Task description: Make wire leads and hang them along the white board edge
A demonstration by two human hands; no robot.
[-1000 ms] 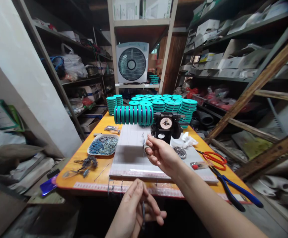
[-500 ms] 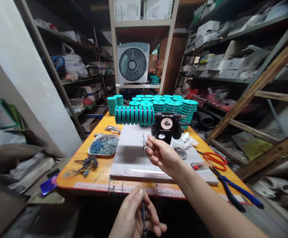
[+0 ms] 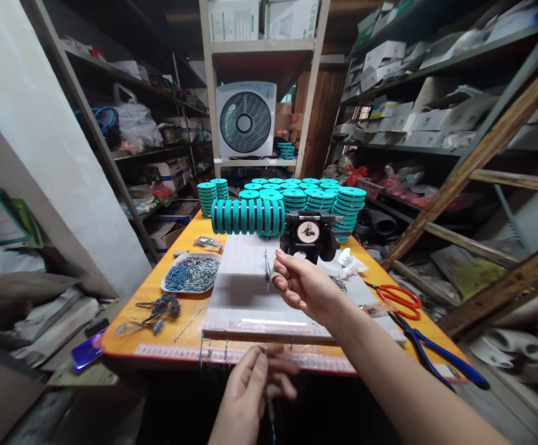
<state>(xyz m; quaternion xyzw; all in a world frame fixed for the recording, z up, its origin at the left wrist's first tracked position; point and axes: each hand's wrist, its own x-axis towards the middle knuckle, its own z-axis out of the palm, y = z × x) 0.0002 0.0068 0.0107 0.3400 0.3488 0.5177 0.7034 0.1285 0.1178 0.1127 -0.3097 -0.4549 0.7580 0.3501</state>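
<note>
My left hand (image 3: 257, 392), low in front of the table's near edge, pinches a thin dark cord (image 3: 271, 417) between thumb and forefinger. The cord hangs below the hand; the other fingers are apart and smeared by motion. Above the white board (image 3: 241, 309), my right hand (image 3: 299, 281) is closed on a small, thin dark pronged piece (image 3: 266, 262), whose kind I cannot make out. A pale band (image 3: 275, 276) shows at its fingers. Behind that hand stands a black winding device (image 3: 308, 235) with a round dial, carrying a row of teal spools (image 3: 247, 216).
Stacked teal spools (image 3: 349, 210) fill the table's back. At left are a tray (image 3: 165, 288) of small blue-green pieces and a dark tangled clump (image 3: 164, 306). Orange-handled scissors (image 3: 401, 300) and blue-handled pliers (image 3: 454, 358) lie at right. Several short dark strands (image 3: 213, 346) hang at the front edge.
The fingers of my left hand have spread and blurred, with thumb and forefinger still on the cord. My right hand has barely moved. The whole view has shifted slightly.
</note>
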